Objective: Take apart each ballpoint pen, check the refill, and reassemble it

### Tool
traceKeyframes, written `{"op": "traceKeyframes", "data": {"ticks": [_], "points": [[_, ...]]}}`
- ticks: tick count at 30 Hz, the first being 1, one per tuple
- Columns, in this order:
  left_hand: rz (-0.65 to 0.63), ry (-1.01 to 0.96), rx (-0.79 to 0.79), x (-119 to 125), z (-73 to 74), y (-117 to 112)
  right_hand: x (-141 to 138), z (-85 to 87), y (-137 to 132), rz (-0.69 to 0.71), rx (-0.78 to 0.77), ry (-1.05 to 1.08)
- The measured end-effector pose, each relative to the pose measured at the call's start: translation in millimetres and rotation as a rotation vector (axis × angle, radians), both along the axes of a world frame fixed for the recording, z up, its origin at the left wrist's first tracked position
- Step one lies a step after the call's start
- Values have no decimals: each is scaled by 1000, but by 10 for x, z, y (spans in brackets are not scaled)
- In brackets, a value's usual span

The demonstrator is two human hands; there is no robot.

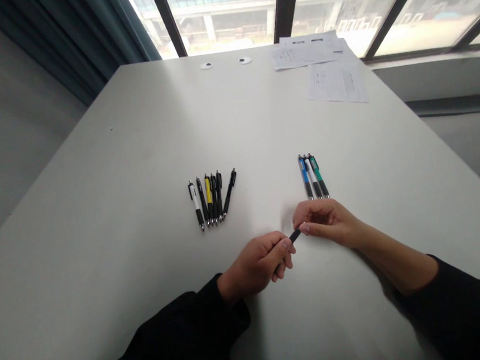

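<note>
A black pen [294, 236] is held between both hands above the white table [137, 155]. My left hand [259, 265] is closed around its lower part. My right hand [326, 223] pinches its upper end with fingertips. Most of the pen is hidden inside the fingers. To the left lies a row of several pens [211, 198], mostly black, one yellow, one white. Just beyond my right hand lie three pens [313, 176]: blue, white and green.
Sheets of printed paper [334, 79] lie at the table's far right edge. Two small round white discs [244, 60] sit near the far edge. Windows run behind the table, and a dark curtain hangs at the back left.
</note>
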State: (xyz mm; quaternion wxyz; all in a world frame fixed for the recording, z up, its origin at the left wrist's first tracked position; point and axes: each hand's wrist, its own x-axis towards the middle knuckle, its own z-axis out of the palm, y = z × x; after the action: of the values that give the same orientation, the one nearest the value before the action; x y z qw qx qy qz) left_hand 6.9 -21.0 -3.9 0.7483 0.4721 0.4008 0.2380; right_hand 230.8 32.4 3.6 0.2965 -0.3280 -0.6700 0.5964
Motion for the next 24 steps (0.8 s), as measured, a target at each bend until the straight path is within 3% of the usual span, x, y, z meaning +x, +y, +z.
{"op": "traceKeyframes", "data": {"ticks": [6,12,18,22,24], "points": [[0,-1,5,4,11,-7,-41,-2,7,13,131,-33],[0,1,-5,-2,24,-1,-4,20,-10,12,-31,-1],[-1,-2,3,-1,9,2,-43,8,8,15,161,-62],[10,-9,-7,2,5,-2,-30,4,-5,-9,17,-6],[6,-3,-7,3,14,-1,-29,3,-3,-5,21,-16]]}}
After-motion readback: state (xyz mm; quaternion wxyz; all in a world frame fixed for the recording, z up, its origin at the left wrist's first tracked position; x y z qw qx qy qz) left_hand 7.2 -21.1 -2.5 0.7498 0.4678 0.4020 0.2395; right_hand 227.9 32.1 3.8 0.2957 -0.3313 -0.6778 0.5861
